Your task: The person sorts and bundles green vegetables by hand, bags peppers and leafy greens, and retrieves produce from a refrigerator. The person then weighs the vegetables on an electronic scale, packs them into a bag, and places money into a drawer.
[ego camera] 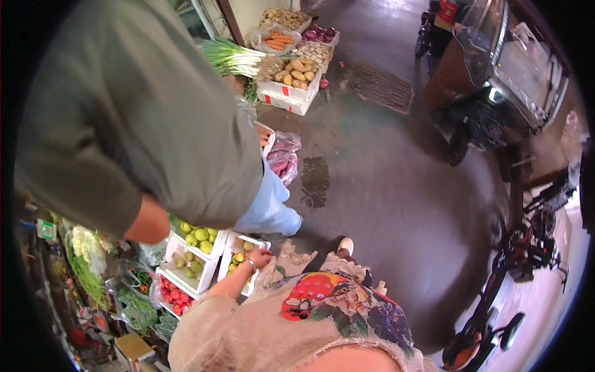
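Note:
My left hand [260,258], with a bracelet at the wrist, is beside the right rim of a white foam crate [249,288]. Its fingers look curled, but they are too small to show whether anything is in them. Inside that crate lie round yellow-green fruits [238,257]. My right hand is out of view. Next to this crate, another white crate [203,277] holds a few pale green fruits [195,266]. Bright green fruits [201,234] fill a crate behind it, and red tomatoes [173,294] lie in one nearer me.
A person in a dark top [176,121] and light blue jeans [274,204] stands close at my left. Potatoes [297,74], carrots [277,40] and green onions [237,58] are farther ahead. A three-wheeled vehicle [469,88] stands right of a floor mat [381,87]; motorbikes [525,251] line the right edge.

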Available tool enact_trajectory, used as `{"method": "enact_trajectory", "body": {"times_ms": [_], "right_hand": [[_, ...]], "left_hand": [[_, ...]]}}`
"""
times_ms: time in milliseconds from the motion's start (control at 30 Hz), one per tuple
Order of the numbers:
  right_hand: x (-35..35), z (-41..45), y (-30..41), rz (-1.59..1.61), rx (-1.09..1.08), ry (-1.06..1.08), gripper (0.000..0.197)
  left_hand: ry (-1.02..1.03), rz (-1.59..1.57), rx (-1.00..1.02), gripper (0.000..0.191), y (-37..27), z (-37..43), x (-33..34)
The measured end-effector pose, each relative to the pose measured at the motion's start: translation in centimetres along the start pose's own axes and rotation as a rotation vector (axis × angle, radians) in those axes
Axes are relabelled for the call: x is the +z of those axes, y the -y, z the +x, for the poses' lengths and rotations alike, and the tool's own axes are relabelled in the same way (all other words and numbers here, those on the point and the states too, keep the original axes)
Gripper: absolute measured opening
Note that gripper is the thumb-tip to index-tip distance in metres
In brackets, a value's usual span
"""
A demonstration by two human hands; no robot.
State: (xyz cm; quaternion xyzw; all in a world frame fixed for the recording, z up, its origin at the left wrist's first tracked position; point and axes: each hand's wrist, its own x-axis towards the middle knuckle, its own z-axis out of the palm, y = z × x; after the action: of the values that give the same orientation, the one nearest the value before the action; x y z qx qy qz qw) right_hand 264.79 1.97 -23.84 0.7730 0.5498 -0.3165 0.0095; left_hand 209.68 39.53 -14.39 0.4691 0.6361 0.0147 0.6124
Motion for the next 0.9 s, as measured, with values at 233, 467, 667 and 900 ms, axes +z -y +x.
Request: {"method": "enact_trajectory", "body": {"times_ms": [233,467,667,900], "right_hand": [[-30.7,28.9,5.1,1.017,0.460,0.003,0.025],[-43.1,50.8,14.6,1.090,0.190,-0.002,0.021],[-43.9,58.8,21.6,0.732,0.190,0.533,0.025],[-47.8,73.5,19.0,0.610,-0.073,0.547,0.024]], "left_hand": [[-0.236,-0.043,0.040,0.040,-1.4,2.8,4.5],[-0.244,-0.187,-0.076,0.037,-9.6,7.7,6.7],[-0.363,-0.319,-0.091,0.034,-18.1,16.0,4.6],[-0.497,-0.400,-0.092,0.030,-27.4,24.1,-0.7]]}}
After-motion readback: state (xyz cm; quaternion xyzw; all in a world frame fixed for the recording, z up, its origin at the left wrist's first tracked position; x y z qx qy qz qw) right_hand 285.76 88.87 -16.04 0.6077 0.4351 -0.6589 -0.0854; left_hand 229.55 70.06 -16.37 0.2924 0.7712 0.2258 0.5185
